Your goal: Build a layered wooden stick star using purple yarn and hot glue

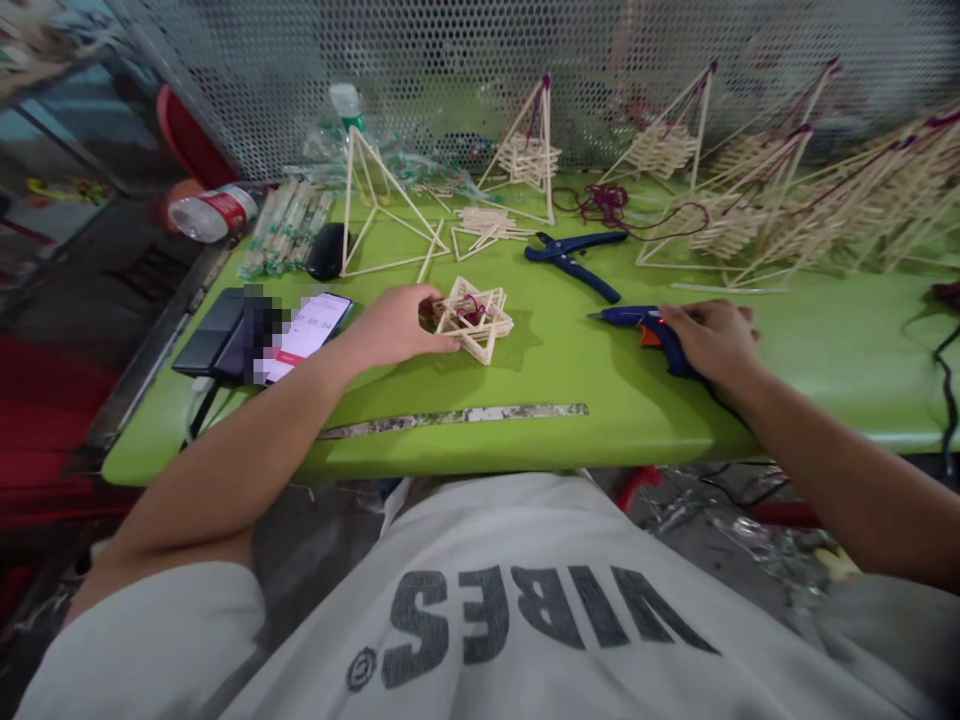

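My left hand (397, 322) grips the left side of a small star-shaped stick frame (491, 318), with fingers and thumb around its edge. Dark red yarn (471, 308) shows in the middle of that frame. Over to the right, my right hand (712, 340) is closed on a blue glue gun (637, 320), whose nozzle points left and whose small red light is lit. Blue cutters (574, 262) lie with handles spread between and beyond my hands. Behind the star frame are a bare stick pyramid (390, 215) and a pile of short sticks (491, 222).
Finished-looking stick pyramids (529, 155) stand along the back and crowd the right. A tangle of red yarn (604, 205) lies among them. A metal strip (480, 414) lies near the front edge; a phone (307, 335), black mouse (328, 250) and plastic bottle (212, 213) are at left.
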